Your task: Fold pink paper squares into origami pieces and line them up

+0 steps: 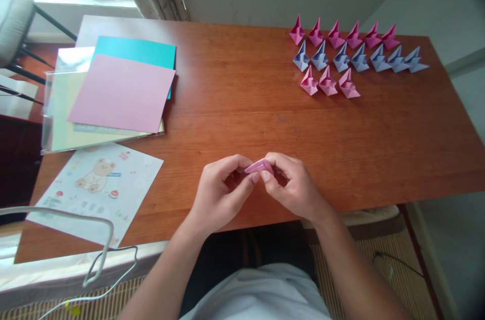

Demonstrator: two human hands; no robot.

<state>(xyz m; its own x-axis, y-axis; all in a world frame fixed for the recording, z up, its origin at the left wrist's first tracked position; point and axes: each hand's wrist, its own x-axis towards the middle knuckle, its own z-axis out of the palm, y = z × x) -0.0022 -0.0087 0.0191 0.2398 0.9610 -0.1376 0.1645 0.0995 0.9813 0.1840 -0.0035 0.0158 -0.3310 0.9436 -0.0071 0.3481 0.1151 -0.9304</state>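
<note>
Both my hands meet over the near edge of a wooden table, pinching a small folded piece of pink paper between them. My left hand grips its left end with thumb and fingers curled. My right hand pinches its right end from above. The paper is narrow and creased, held just above the tabletop.
Rows of finished folded paper figures stand at the far right: dark pink, blue and light pink. A stack of coloured sheets in clear wrap lies at the left, a bear-printed sheet below it. A white cable hangs at the near left.
</note>
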